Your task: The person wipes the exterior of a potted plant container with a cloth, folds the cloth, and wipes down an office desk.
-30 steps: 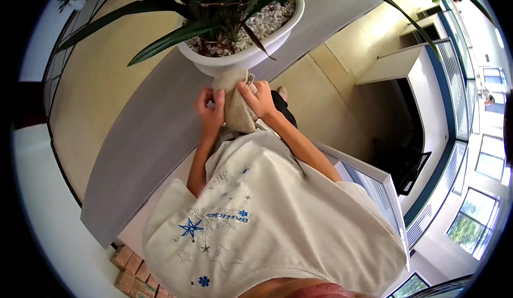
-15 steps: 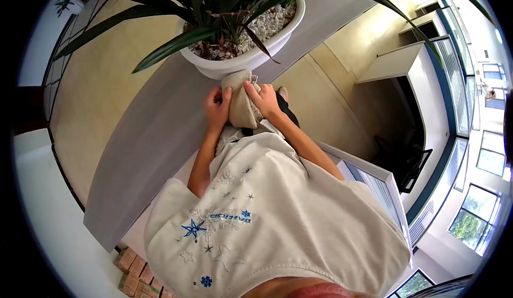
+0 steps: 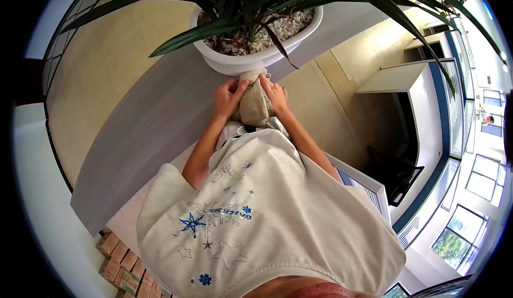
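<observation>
A folded beige cloth (image 3: pixel 254 103) hangs between my two hands at the near edge of the grey counter (image 3: pixel 155 111). My left hand (image 3: pixel 230 98) pinches its left side between thumb and fingers. On the right side, my right hand (image 3: pixel 274 95) grips the cloth, its thumb near the top edge, where a small tag shows. Just beyond the cloth stands a white oval pot (image 3: pixel 232 63) with pale pebbles (image 3: pixel 283 31) and a long-leaved plant (image 3: pixel 200 32). The cloth's top lies close against the pot's lower side; whether they touch I cannot tell.
Long leaves reach over the counter on both sides. At the right are a white desk (image 3: pixel 395 79), a black chair (image 3: pixel 403 183) and windows (image 3: pixel 459 234). Stacked brown boxes (image 3: pixel 125 266) stand at the lower left. A person (image 3: pixel 487 119) is far off at the right.
The view has shifted, and the pot and both hands appear farther right. My left hand has moved up along the cloth's side, and both hands still hold it.
</observation>
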{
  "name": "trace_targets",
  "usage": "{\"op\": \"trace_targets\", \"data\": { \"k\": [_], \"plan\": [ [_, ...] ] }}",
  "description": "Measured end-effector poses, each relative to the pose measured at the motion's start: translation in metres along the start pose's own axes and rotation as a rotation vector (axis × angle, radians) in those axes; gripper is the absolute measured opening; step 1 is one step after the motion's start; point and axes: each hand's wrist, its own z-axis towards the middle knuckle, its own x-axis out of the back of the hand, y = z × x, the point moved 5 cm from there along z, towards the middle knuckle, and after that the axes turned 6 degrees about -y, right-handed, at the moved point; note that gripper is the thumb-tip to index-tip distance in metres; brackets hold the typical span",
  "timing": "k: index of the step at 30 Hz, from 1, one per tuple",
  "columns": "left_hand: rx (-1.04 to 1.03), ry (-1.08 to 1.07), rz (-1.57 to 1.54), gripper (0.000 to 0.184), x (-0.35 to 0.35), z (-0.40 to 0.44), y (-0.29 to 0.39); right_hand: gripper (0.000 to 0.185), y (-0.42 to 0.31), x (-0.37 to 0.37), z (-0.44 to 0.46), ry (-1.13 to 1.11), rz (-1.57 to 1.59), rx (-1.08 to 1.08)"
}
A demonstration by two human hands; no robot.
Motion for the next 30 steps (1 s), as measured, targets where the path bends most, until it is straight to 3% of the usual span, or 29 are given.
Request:
{"op": "trace_targets", "data": {
  "k": [2, 3, 6, 8, 11, 13, 16, 17, 19, 26, 30],
  "plan": [
    [-0.070, 0.016, -0.019, 0.042, 0.001, 0.004, 0.001, 0.081, -0.012, 0.007, -0.009, 0.019, -0.044, 0.012],
    [-0.128, 0.035, -0.040, 0.041, 0.002, -0.001, 0.007, 0.071, -0.009, 0.007, -0.015, 0.016, 0.100, 0.101],
    [-0.317, 0.119, -0.055, 0.039, 0.007, -0.013, 0.060, 0.058, -0.084, 0.036, -0.051, 0.148, 0.149, 0.664],
    [-0.347, 0.162, -0.028, 0.037, 0.008, -0.013, 0.087, 0.050, -0.099, 0.039, -0.042, 0.162, 0.287, 0.572],
    [-0.281, 0.166, 0.079, 0.038, -0.001, 0.002, 0.087, 0.047, -0.039, 0.031, 0.012, 0.058, 0.322, 0.379],
    [-0.280, 0.129, 0.199, 0.044, -0.018, 0.005, 0.062, 0.050, 0.004, 0.031, 0.032, 0.073, 0.133, 0.342],
    [-0.060, -0.075, 0.332, 0.053, -0.034, 0.018, 0.042, 0.061, 0.058, 0.026, 0.036, 0.162, -0.121, 0.369],
    [0.004, -0.104, 0.228, 0.058, -0.037, 0.019, 0.039, 0.062, 0.076, 0.029, 0.036, 0.134, -0.046, 0.212],
    [0.009, -0.132, 0.261, 0.055, -0.042, 0.024, 0.031, 0.063, 0.043, 0.038, 0.015, 0.089, 0.298, -0.098],
    [-0.286, 0.105, -0.055, 0.039, -0.031, -0.001, 0.109, 0.058, -0.079, 0.089, -0.024, 0.142, 0.136, 0.400],
    [-0.188, 0.062, 0.014, 0.045, -0.037, 0.010, 0.087, 0.065, -0.057, 0.092, 0.006, 0.065, 0.047, 0.095]
  ]
}}
